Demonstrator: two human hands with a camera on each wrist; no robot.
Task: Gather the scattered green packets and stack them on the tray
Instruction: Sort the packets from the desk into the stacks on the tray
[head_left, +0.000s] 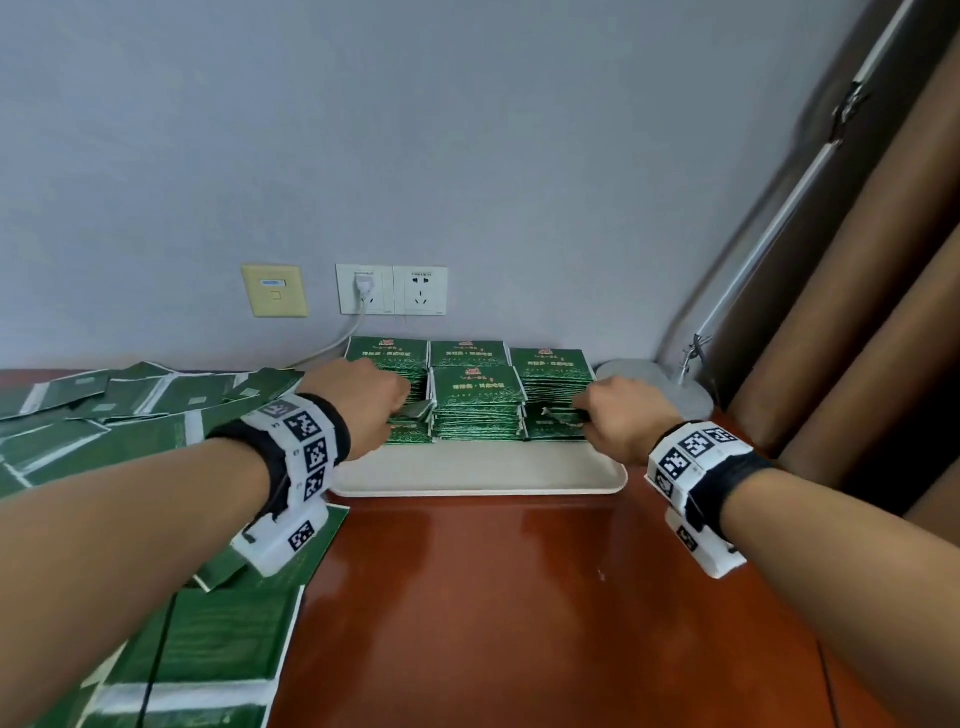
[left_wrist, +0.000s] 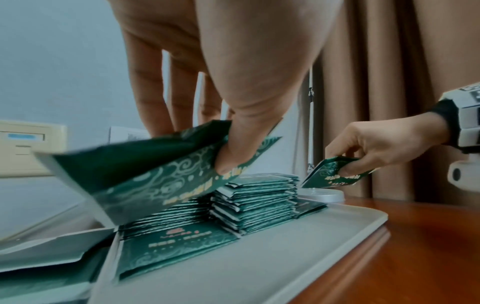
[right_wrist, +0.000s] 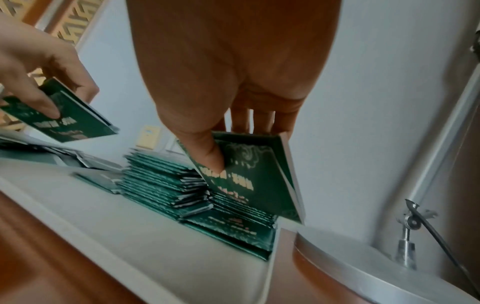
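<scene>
My left hand (left_wrist: 233, 86) pinches a tilted green packet (left_wrist: 161, 176), thumb on its printed face, fingers behind. Directly beneath that grip lies the left stack (head_left: 410, 434) on the cream tray (head_left: 478, 475). My right hand (right_wrist: 233, 82) pinches a second packet (right_wrist: 254, 181) the same way, just above the right stack (right_wrist: 233, 228). Loose packets (head_left: 93, 410) lie scattered outboard of my left grip on the wooden table (head_left: 519, 597).

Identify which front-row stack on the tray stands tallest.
The middle stack on the tray: its top sits clearly above the low left front stack and right front stack.
</scene>
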